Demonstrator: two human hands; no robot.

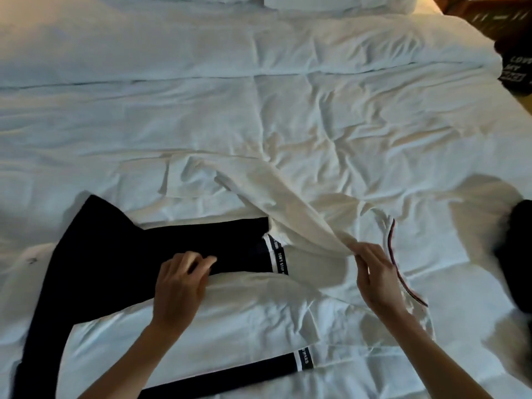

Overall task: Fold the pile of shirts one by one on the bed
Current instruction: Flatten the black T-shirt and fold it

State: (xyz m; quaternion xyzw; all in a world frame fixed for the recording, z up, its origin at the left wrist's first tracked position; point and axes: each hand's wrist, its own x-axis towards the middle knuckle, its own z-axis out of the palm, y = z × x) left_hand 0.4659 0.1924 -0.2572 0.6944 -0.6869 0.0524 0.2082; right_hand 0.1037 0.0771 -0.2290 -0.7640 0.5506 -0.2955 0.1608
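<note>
The bed [259,110] is covered in matt white cloth, soft and creased all over. The shirt [230,326] is smooth matt fabric, white and black, with a woven lettered band [277,259] and striped collar trim [393,249].

My single head-worn wide-angle camera looks forward and steeply down from the foot side of the bed [288,110], close above my forearms, taking in the white duvet up to the pillows [331,1] at the frame's top edge.
</note>
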